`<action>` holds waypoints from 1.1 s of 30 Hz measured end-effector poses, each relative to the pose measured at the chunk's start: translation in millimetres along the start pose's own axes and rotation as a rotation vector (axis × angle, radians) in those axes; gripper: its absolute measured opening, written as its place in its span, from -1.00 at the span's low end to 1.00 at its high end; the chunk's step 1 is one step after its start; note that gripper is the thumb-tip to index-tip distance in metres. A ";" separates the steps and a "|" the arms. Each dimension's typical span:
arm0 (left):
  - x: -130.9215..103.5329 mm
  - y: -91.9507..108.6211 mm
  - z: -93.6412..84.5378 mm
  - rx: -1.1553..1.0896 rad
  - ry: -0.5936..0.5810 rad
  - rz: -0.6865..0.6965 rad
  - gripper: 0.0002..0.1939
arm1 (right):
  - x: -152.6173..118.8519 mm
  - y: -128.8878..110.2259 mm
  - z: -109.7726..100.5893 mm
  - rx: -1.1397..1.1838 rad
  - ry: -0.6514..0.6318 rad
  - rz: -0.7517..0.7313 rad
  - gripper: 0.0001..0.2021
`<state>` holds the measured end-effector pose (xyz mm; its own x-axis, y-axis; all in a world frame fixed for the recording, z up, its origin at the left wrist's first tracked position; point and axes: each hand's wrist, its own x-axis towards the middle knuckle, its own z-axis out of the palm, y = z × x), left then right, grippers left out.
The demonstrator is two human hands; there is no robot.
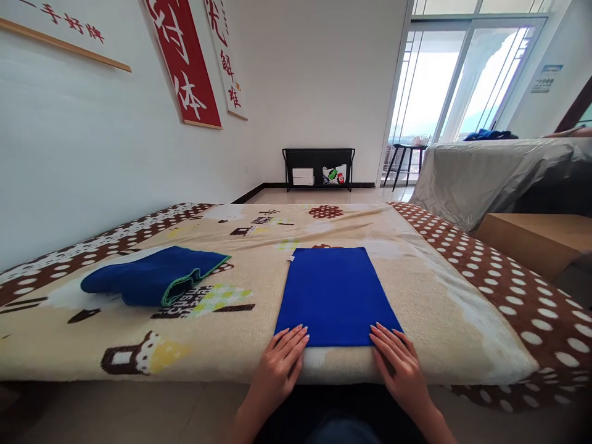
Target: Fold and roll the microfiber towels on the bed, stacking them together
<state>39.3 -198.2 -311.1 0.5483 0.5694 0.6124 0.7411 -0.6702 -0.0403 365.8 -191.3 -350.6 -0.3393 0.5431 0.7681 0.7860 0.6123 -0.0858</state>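
Note:
A blue cloth (340, 296) lies flat as a neat rectangle on the patterned blanket (444, 308), with a small white tag at its far left corner. My left hand (282, 361) rests on its near left corner, palm down, fingers extended. On the near right corner lies my right hand (400, 364), its fingers likewise stretched out flat. Neither hand grips anything. To the left, a loosely folded pile of blue cloth (148, 274) with green edging sits on the blanket, apart from both hands.
The blanket's dotted brown border runs along both sides. A cardboard box (531, 240) and a grey-covered piece of furniture (481, 172) stand at the right. Beyond are a black rack (319, 161) and a dark stool (407, 160).

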 end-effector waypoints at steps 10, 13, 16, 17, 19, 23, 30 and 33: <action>-23.5 -36.0 -10.8 -0.167 0.166 -0.236 -0.72 | -14.5 53.0 -19.0 0.078 -0.008 0.191 -0.75; -23.4 -37.8 -11.5 -0.206 0.157 -0.306 -0.81 | -16.0 59.4 -18.3 0.101 0.010 0.261 -0.79; -21.5 -39.7 -15.7 -0.235 0.131 -0.387 -0.86 | -16.1 63.6 -18.1 0.168 -0.015 0.311 -0.80; -20.4 -40.4 -17.4 -0.254 0.116 -0.411 -0.87 | -15.6 64.5 -18.0 0.191 -0.025 0.338 -0.79; -17.5 -41.3 -20.1 -0.290 0.094 -0.459 -0.87 | -14.0 65.4 -17.8 0.232 -0.033 0.400 -0.78; -12.5 -39.6 -19.2 -0.269 0.116 -0.557 -0.83 | -8.5 63.7 -16.3 0.281 -0.039 0.509 -0.74; -12.1 -34.0 -2.9 -0.095 0.142 -0.603 -0.88 | 7.0 52.3 -5.5 0.138 -0.032 0.630 -0.70; -12.2 -32.4 2.4 -0.061 0.192 -0.619 -0.94 | 9.8 46.8 1.4 0.000 0.014 0.671 -0.73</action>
<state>9.6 -182.2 -319.2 -0.0560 0.7676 0.6385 0.8715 -0.2744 0.4063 398.5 -156.5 -347.9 0.2299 0.7984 0.5565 0.8242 0.1443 -0.5476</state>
